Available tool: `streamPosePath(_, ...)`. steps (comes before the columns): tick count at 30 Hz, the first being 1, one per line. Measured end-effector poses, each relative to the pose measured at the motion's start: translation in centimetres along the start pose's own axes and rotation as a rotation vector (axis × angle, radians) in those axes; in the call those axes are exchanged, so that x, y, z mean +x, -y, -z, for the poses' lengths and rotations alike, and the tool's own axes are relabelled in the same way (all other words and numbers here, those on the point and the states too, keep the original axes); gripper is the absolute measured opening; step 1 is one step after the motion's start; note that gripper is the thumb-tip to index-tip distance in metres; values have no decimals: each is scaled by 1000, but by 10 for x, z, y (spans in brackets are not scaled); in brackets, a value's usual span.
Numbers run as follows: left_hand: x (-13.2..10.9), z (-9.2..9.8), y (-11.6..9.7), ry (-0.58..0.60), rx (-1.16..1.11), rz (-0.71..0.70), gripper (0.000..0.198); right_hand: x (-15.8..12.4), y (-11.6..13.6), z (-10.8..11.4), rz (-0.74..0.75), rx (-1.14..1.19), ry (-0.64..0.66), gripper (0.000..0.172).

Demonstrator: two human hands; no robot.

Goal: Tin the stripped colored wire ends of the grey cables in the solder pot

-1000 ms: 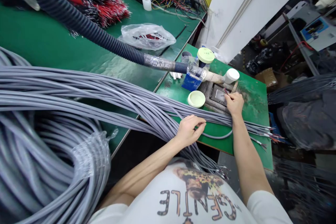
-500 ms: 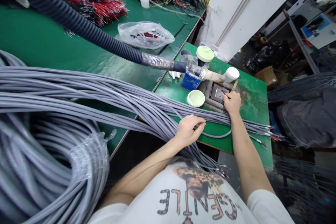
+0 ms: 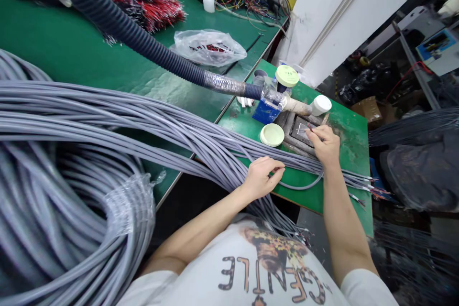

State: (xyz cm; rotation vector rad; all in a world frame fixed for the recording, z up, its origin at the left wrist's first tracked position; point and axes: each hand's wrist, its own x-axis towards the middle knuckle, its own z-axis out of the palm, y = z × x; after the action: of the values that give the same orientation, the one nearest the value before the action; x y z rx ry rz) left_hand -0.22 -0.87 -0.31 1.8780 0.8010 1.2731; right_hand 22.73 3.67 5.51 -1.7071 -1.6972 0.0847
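Here, your right hand (image 3: 327, 146) reaches over the small green tabletop (image 3: 353, 129), its grip narrow: fingertips pinched on thin dark-red wires (image 3: 310, 127). The wires are just above a square, dark-framed well (image 3: 294, 143) with a pale patch at its middle; whether they touch that surface is too small to tell.

Your left hand (image 3: 263, 178) rests against a thick bundle of gray cables (image 3: 201, 141), fingers curled and thumb close to them — you cannot tell from this view whether its grip holds a cable. The bundle sweeps in from the left and passes beneath your right forearm, its stripped ends fanning out near the tabletop's right edge.

Around the well sit a pale green dish (image 3: 271, 136) on the near left, a blue box (image 3: 265, 113) behind it, and a white tub (image 3: 321, 105) at the far side. A dark ribbed hose (image 3: 161, 55) crosses from upper left — its pale nozzle (image 3: 298, 106) ending beside the well.
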Motion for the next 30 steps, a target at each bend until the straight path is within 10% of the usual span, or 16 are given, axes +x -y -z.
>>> streamPosePath(20, 4, 3, -3, -15, 0, -32, 13, 12, 36, -67, 222, -287, 345, 20)
streamPosePath(30, 3, 3, -1, -6, -17, -24, 12, 17, -6, -17, 127, -257, -7, 24)
